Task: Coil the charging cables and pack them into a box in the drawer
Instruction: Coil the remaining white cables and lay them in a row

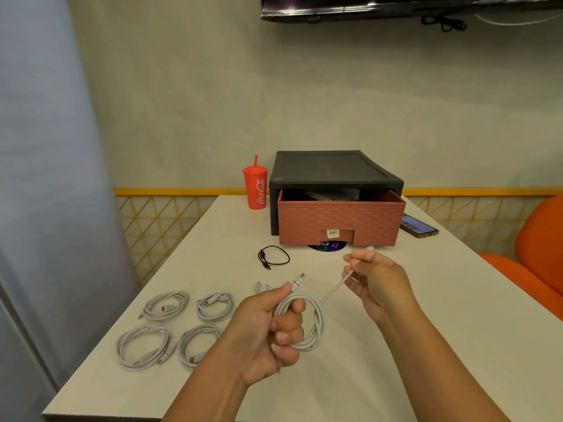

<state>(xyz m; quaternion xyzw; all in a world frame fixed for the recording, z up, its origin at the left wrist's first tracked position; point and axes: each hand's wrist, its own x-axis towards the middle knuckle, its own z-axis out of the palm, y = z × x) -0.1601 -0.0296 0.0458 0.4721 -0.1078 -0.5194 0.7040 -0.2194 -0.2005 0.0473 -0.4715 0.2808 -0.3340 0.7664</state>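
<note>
Left grip [268,333] curled round a coiled white cable [313,327]; right grip [376,283] pinched its free end. Inside the drawer [338,219], contents lay mostly hidden in shadow.

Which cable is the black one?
The small black cable lying alone just in front of the drawer; the four coiled cables at the left and the held cable are white.

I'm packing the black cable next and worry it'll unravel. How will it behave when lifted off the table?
Probably floppy: the black cable lies in one loose loop on the table, untied, so it may fall open. It looks thin, so likely light. Its free end would probably dangle.
</note>
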